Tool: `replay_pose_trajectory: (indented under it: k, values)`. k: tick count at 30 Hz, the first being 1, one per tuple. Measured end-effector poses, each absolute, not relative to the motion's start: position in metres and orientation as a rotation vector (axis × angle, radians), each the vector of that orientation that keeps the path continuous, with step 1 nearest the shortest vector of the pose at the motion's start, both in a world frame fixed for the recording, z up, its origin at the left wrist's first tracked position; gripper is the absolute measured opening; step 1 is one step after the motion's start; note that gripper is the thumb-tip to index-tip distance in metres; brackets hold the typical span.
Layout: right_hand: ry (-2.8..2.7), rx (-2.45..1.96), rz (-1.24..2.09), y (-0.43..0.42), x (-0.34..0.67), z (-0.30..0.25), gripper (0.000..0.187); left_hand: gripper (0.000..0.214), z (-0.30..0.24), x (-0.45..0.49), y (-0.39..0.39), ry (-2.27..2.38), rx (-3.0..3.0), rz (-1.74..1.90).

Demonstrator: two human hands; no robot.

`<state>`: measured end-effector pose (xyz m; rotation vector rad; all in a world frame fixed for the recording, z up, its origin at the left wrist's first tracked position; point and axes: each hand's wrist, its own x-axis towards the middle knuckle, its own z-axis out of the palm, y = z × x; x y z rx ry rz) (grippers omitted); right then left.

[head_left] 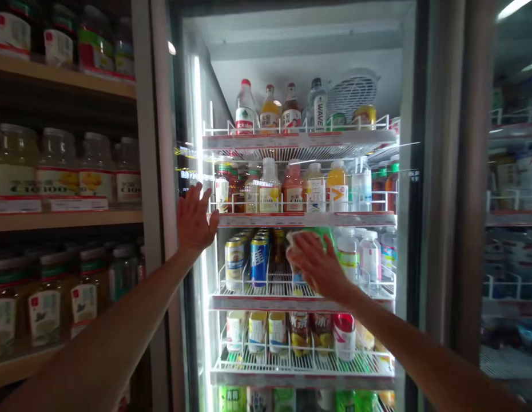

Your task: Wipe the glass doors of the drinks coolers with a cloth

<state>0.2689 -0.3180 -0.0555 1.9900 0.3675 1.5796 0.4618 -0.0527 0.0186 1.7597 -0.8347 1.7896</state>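
Note:
My left hand (195, 220) is raised at the left side of a glass-fronted drinks fridge (300, 220), fingers spread and nothing in it. It looks flat against the glass near the bright light strip. My right hand (317, 263) is in front of the can and bottle shelf, slightly blurred, its fingers bent over a pale cloth (292, 243). Most of that cloth is hidden under the palm. Behind the right hand are a blue can (259, 260) to its left and white-capped bottles (348, 252) to its right.
Wooden shelves (68, 220) with rows of jars and bottles stand on the left. Upper fridge shelves hold juice bottles (294, 186); a lower one holds more drinks (257, 332). A metal door frame (452, 189) and another fridge (512, 217) are on the right.

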Motion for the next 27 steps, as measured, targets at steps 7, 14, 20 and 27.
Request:
replay_pose_trajectory:
  k: [7, 14, 20, 27]
  values:
    - [-0.279, 1.889, 2.086, -0.389, 0.232, 0.009, 0.040, 0.052, 0.010, 0.457, -0.053, -0.772, 1.747, 1.726]
    - [-0.143, 1.952, 1.937, -0.390, 0.222, -0.059, 0.046, 0.054, 0.011, 0.455, -0.053, -0.758, 1.755, 1.743]
    - [0.087, 1.993, 1.661, -0.390, 0.217, -0.055, 0.039, 0.054, 0.011, 0.454, -0.054, -0.762, 1.743, 1.768]
    - [-0.206, 1.948, 1.939, -0.375, 0.233, -0.038, 0.040, 0.056, 0.011, 0.459, -0.052, -0.781, 1.725, 1.739]
